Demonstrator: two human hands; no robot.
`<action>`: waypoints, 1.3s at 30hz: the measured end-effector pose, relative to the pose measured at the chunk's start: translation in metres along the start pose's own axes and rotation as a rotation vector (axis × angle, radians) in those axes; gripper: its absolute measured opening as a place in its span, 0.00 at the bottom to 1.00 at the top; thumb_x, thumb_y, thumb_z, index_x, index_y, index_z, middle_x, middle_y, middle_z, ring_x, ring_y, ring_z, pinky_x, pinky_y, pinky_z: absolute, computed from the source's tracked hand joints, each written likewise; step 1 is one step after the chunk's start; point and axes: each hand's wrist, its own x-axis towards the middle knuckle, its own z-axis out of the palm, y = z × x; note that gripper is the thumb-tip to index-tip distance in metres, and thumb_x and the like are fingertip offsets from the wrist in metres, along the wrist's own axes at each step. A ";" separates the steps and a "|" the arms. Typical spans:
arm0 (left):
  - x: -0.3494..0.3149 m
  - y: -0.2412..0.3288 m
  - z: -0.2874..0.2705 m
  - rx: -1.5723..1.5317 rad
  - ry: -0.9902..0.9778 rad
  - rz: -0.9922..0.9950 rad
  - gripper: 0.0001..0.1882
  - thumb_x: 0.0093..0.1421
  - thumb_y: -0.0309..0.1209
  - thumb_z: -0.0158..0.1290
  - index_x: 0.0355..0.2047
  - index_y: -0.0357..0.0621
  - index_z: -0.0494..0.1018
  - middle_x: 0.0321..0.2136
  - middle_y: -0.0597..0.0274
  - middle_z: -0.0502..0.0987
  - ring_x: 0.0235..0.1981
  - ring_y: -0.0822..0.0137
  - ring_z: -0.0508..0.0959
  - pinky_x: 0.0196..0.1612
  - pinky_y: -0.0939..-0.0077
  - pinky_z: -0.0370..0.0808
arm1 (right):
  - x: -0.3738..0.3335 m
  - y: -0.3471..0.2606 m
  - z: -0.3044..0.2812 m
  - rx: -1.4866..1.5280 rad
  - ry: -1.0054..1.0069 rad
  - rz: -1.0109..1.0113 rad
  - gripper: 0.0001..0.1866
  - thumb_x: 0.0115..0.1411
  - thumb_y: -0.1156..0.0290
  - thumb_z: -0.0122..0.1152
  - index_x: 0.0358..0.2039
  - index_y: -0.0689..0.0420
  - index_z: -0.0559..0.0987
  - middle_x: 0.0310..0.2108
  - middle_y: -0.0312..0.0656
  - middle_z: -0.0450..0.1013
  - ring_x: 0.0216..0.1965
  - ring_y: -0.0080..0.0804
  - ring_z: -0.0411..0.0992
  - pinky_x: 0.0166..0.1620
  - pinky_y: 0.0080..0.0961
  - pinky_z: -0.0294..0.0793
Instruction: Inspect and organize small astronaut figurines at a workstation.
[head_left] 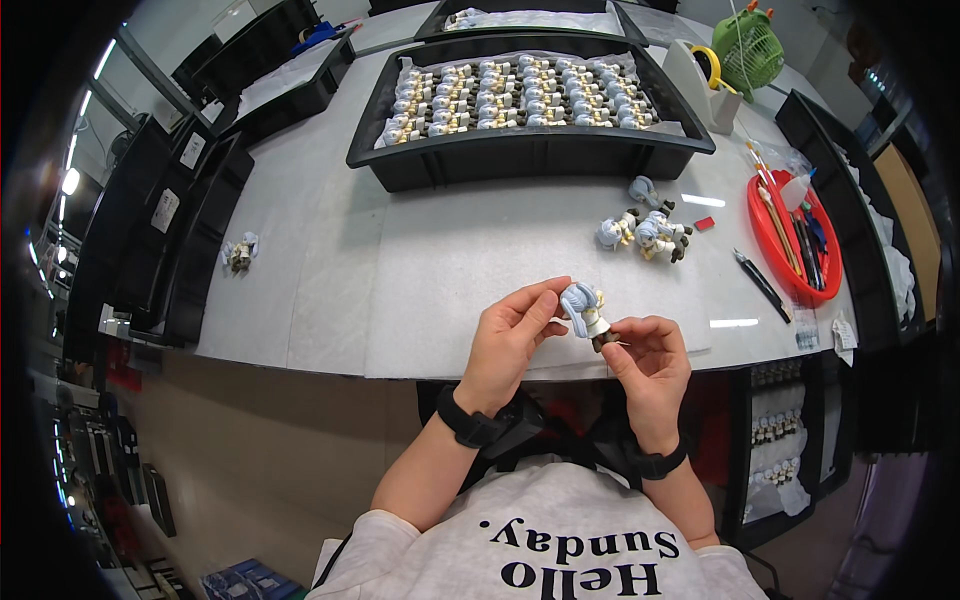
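Between my two hands, over the table's front edge, is a small figurine (583, 311) with light blue hair, a white outfit and dark boots. My left hand (513, 335) pinches it at the hair side, thumb and forefinger closed. At its boots, the fingers of my right hand (648, 368) are closed on it too. Beyond my right hand, several similar figurines (655, 235) lie loosely together on the white tabletop. Another figurine (240, 252) lies by itself at the left of the table.
A black tray (530, 157) holding rows of figurines stands at the back. To the right are a red basket (833, 285) of brushes and tools, a black pen-like tool (762, 287), a small red block (704, 223), yellow tape (708, 65) and a green fan (750, 50). Black bins (190, 230) line the left.
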 end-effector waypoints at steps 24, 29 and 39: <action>-0.008 -0.026 0.032 0.365 -0.354 0.127 0.21 0.47 0.14 0.50 0.43 0.35 0.68 0.48 0.49 0.65 0.51 0.59 0.66 0.52 0.65 0.65 | -0.012 -0.028 -0.053 -0.574 -0.135 -0.315 0.16 0.43 0.84 0.56 0.37 0.61 0.72 0.30 0.44 0.71 0.32 0.38 0.71 0.34 0.27 0.71; -0.001 -0.036 0.055 0.597 -0.308 0.217 0.15 0.51 0.18 0.49 0.41 0.37 0.69 0.47 0.49 0.67 0.50 0.60 0.66 0.50 0.68 0.66 | -0.056 -0.055 -0.133 -0.745 0.212 -0.320 0.17 0.43 0.86 0.55 0.37 0.60 0.73 0.32 0.41 0.72 0.34 0.33 0.72 0.37 0.24 0.71; 0.016 -0.042 0.041 0.707 0.083 0.207 0.09 0.55 0.19 0.45 0.38 0.34 0.69 0.43 0.55 0.70 0.40 0.71 0.71 0.44 0.83 0.68 | -0.223 -0.098 -0.365 -1.535 0.925 0.757 0.12 0.42 0.74 0.62 0.30 0.57 0.76 0.30 0.47 0.74 0.34 0.41 0.73 0.37 0.30 0.72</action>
